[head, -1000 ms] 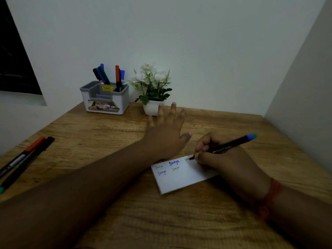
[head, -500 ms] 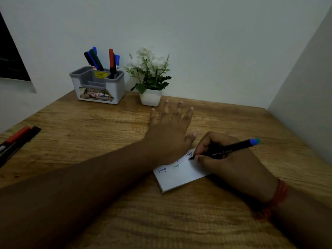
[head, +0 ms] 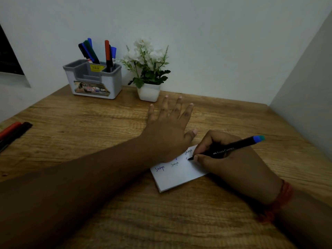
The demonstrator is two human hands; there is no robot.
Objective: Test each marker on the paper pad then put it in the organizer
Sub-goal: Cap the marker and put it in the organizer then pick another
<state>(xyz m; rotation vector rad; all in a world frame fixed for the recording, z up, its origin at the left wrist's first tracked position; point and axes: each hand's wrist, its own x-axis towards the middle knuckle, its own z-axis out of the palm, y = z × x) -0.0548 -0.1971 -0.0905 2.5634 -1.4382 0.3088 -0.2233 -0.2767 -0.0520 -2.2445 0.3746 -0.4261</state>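
A small white paper pad (head: 177, 177) with several handwritten words lies on the wooden desk (head: 89, 141). My left hand (head: 168, 130) lies flat with spread fingers, its heel pressing on the pad's upper left part. My right hand (head: 224, 159) grips a black marker (head: 231, 149) with a blue end, its tip touching the pad below an earlier word. The grey-and-white organizer (head: 95, 83) stands at the back left, holding several markers (head: 97, 51). Two more markers (head: 12, 132), one red and one black, lie at the left edge.
A white pot of white flowers (head: 148, 72) stands just right of the organizer, close beyond my left fingertips. Walls close the desk at the back and on the right. A dark frame (head: 9, 56) hangs on the left wall.
The marker tip has moved down from the finished upper word to a new line and started a new mark. My left hand stays pressed on the pad. The view has shifted slightly.
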